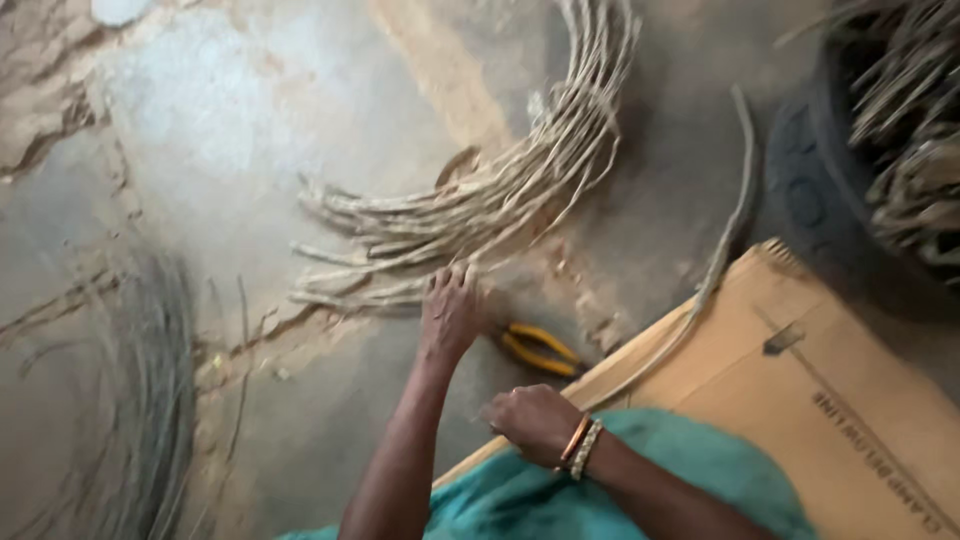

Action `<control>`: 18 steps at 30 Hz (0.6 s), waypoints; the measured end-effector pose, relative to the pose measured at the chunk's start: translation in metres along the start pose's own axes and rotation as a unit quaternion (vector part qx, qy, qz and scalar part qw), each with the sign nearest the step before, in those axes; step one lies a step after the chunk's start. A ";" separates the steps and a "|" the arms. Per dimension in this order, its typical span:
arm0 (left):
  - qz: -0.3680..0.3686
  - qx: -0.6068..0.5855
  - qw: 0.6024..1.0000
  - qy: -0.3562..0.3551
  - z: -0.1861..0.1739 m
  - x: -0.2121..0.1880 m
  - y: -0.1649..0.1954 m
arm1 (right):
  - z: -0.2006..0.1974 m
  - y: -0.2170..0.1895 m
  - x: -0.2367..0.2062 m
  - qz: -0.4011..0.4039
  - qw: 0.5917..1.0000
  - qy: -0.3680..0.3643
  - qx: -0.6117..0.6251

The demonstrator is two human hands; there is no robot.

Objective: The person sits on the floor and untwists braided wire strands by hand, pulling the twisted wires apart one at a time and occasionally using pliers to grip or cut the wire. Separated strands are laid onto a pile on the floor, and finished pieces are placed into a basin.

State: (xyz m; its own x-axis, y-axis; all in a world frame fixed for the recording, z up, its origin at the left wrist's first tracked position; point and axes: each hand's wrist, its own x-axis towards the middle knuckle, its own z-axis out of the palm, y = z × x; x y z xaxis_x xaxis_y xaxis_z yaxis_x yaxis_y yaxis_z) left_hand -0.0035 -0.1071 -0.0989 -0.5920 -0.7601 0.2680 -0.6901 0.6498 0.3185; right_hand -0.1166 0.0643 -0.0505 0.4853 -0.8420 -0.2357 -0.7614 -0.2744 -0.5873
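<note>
Head view looks down on a bare, cracked concrete floor [230,150] where a person works with both hands. Their left hand [452,312] reaches forward, fingers spread and resting on the near ends of a curved bundle of pale, dry cane strips [500,200] that arcs across the floor; the grip is open, not closed round any strip. Their right hand [535,420], with orange and white bangles [580,447] at the wrist, hangs loosely curled above a teal cloth [600,500] on the lap; whether it holds anything I cannot tell. Just beside the left hand lie yellow-handled pliers [540,350], touching neither hand. A flat brown cardboard sheet [800,380] lies to the right, with one long loose strip [715,260] trailing over its edge. A dark round tub [810,190] full of more cane sits at the upper right, and a blurred coil of thin grey wire [150,400] lies at the left.

The strips look light, springy and stiff enough to keep their curve, probably brittle and splintery at the frayed ends; taking one a little back from its tip would likely be safest.
</note>
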 end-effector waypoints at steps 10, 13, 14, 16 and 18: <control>-0.060 -0.019 0.961 -0.270 -0.027 -0.030 0.014 | -0.001 0.018 -0.005 0.050 0.997 0.054 0.034; -0.051 -0.090 0.975 -0.196 -0.048 -0.064 0.003 | -0.001 0.026 -0.007 0.034 0.992 0.122 -0.005; 0.003 -0.126 0.985 -0.117 -0.054 -0.079 -0.001 | 0.002 0.028 -0.012 0.035 0.988 0.148 -0.012; -0.083 -0.069 0.966 -0.237 -0.065 -0.112 -0.014 | 0.004 0.036 -0.011 0.075 0.991 0.108 0.014; -0.063 -0.049 0.956 -0.281 -0.078 -0.148 -0.028 | 0.006 0.041 -0.010 0.106 0.989 0.101 0.008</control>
State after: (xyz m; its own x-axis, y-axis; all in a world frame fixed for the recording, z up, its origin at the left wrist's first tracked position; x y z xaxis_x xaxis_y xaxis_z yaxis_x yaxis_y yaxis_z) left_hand 0.1360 -0.0134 -0.0771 -0.6555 -0.6931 -0.2999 -0.7449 0.5278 0.4080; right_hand -0.1498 0.0646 -0.0768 0.2183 -0.9558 -0.1969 -0.8292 -0.0753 -0.5539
